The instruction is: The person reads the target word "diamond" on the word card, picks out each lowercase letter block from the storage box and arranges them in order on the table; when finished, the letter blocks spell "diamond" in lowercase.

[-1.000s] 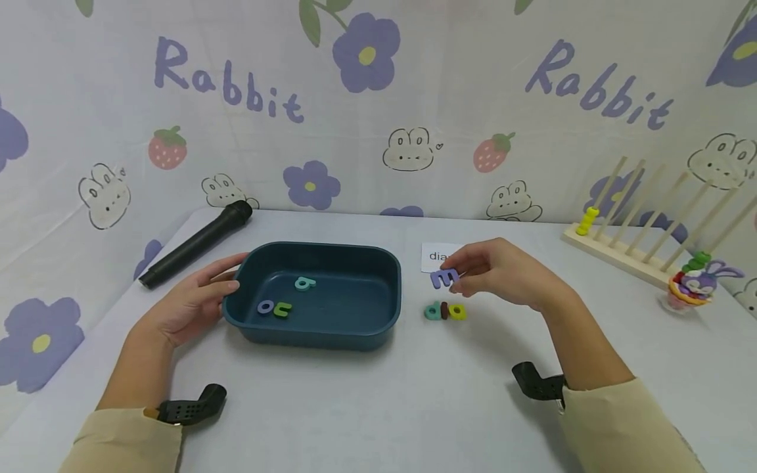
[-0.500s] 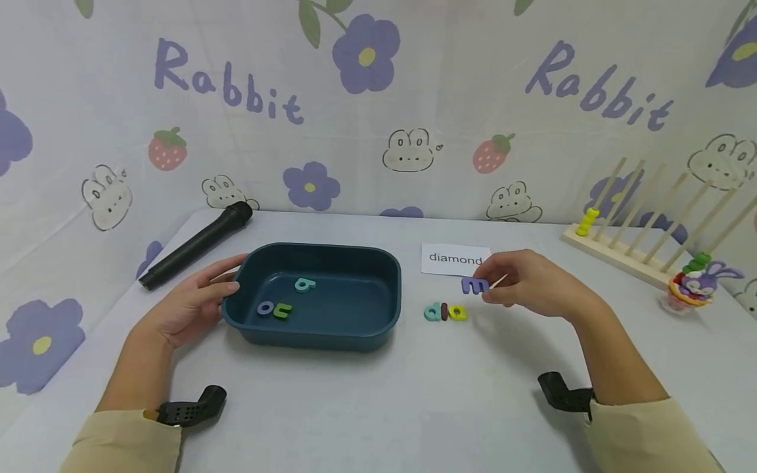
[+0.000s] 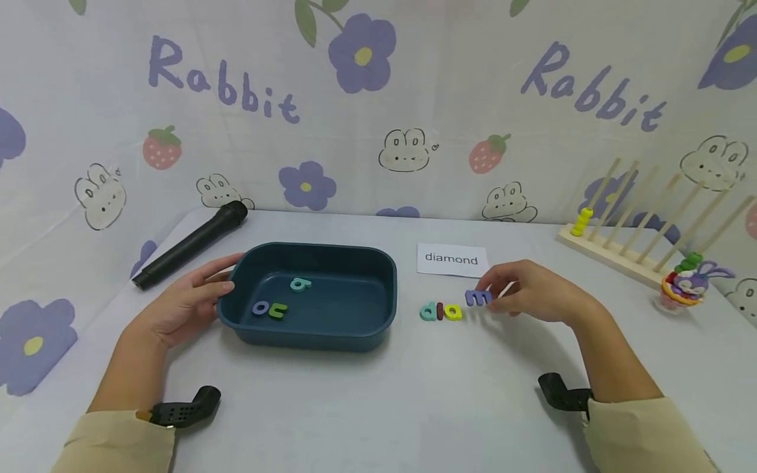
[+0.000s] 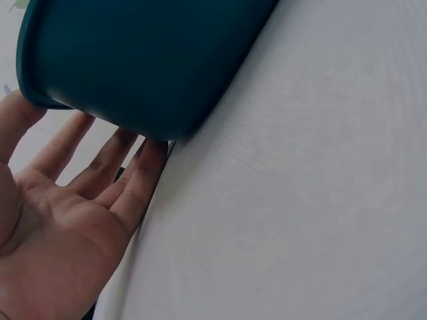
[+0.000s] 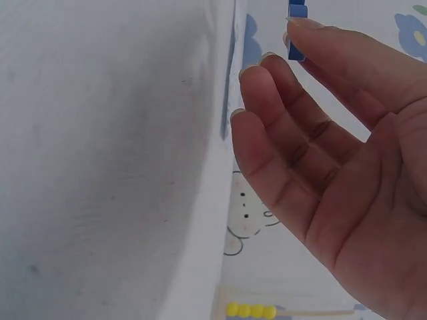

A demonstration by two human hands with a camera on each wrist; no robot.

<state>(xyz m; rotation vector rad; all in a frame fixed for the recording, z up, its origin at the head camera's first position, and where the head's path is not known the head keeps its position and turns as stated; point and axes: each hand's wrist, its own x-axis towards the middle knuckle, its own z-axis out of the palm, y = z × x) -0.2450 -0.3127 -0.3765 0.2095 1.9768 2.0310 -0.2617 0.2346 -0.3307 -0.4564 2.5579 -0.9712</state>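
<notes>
A flat purple letter m (image 3: 478, 295) is pinched between the thumb and fingertips of the right hand (image 3: 532, 292), just right of a row on the table (image 3: 355, 407): teal d (image 3: 434, 310), slim dark-red letter (image 3: 440, 311), yellow a (image 3: 458, 313). Behind lies a white card (image 3: 452, 260) printed "diamond". The left hand (image 3: 183, 305) touches the end of a smooth, round-cornered dark teal tray (image 3: 337, 312) with relaxed, nearly straight fingers; inside lie a teal letter (image 3: 305, 283), purple o (image 3: 255, 307) and green letter (image 3: 273, 313). Farther out: a black microphone (image 3: 192, 246), a pegged wooden rack (image 3: 615, 258) and a rabbit figurine (image 3: 688, 286). White fabric (image 3: 349, 118) printed with flowers, strawberries and rabbits hangs behind the white table.
</notes>
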